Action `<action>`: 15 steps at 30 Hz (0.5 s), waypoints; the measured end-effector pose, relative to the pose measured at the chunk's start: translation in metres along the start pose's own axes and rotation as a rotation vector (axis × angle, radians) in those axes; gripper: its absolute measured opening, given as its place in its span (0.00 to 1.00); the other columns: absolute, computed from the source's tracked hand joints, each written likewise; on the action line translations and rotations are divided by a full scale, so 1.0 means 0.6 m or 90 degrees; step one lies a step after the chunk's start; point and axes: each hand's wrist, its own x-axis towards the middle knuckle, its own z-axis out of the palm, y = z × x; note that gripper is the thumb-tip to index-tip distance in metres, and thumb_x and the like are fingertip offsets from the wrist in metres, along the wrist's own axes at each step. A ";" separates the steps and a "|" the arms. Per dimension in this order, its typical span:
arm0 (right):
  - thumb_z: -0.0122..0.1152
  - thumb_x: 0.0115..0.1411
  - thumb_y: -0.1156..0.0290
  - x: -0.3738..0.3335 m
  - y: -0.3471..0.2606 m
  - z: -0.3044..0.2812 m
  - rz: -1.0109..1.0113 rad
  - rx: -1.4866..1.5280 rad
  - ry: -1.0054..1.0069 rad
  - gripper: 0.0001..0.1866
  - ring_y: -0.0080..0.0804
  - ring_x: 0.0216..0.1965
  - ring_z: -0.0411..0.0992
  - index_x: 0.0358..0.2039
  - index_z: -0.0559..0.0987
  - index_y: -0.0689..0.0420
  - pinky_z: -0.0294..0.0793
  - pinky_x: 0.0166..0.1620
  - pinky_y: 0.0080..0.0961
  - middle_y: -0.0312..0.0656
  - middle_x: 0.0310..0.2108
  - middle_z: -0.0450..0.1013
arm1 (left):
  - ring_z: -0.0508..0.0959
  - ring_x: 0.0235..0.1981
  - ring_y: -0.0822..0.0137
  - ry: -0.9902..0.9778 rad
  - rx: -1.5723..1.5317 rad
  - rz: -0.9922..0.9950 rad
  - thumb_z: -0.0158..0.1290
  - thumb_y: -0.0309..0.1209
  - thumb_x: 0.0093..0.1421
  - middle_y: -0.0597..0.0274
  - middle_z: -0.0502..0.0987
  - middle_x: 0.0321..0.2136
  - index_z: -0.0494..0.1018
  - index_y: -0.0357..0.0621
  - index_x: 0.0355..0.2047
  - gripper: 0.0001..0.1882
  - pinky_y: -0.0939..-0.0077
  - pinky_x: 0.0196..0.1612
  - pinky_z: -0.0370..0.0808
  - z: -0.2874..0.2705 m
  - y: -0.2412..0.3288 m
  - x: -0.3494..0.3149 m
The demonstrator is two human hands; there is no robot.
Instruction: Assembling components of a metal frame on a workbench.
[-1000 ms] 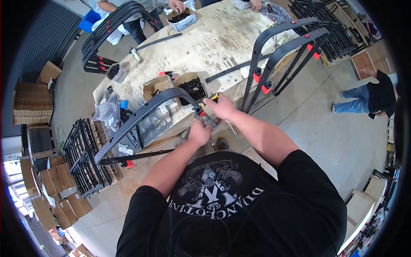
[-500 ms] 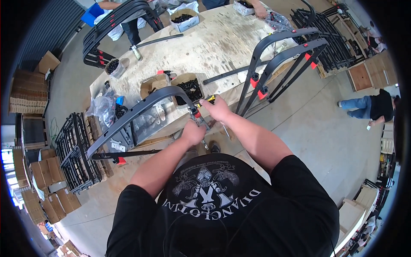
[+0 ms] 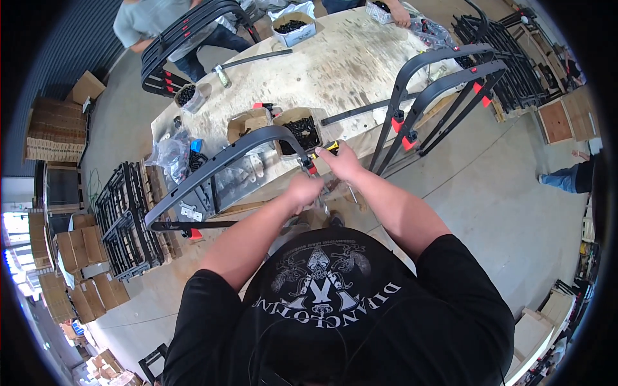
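A bent black metal tube frame with red fittings arcs from the left to just in front of me, over the table's near edge. Near its close end, beside a red fitting, my left hand is closed round a silver metal tool, blurred and mostly hidden. My right hand grips a yellow-and-black handled tool at the tube's end; its exact kind is unclear. Just beyond the hands, a cardboard box of black parts stands on the wooden table, with another open box to its left.
Two more bent black frames lean on the table at the right. Clear plastic bags and metal brackets lie at the left. Stacked black frames stand on a pallet. A person in a grey shirt bends across the table.
The whole view has shifted slightly, so the table sits further right. My left hand and its tool have swung a little. The co-worker at the far left has leaned into view.
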 end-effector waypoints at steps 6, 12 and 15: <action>0.70 0.56 0.46 -0.009 -0.001 0.012 0.063 0.063 -0.125 0.32 0.41 0.40 0.79 0.41 0.76 0.68 0.76 0.44 0.36 0.54 0.37 0.79 | 0.83 0.28 0.49 0.028 0.088 0.045 0.55 0.37 0.55 0.37 0.81 0.29 0.76 0.28 0.31 0.18 0.54 0.36 0.79 -0.005 -0.025 -0.026; 0.70 0.56 0.49 -0.006 0.197 0.045 0.006 0.095 -0.110 0.29 0.42 0.38 0.79 0.41 0.76 0.65 0.77 0.43 0.38 0.52 0.35 0.79 | 0.81 0.41 0.38 0.126 0.202 0.069 0.54 0.39 0.58 0.32 0.79 0.35 0.69 0.30 0.41 0.22 0.52 0.46 0.77 0.052 -0.034 -0.012; 0.69 0.56 0.57 -0.052 0.113 0.042 0.116 0.004 -0.070 0.30 0.49 0.43 0.79 0.50 0.73 0.68 0.76 0.46 0.39 0.57 0.41 0.79 | 0.80 0.43 0.37 0.155 0.246 0.027 0.55 0.41 0.58 0.32 0.79 0.37 0.69 0.31 0.43 0.23 0.51 0.48 0.76 0.037 -0.044 -0.022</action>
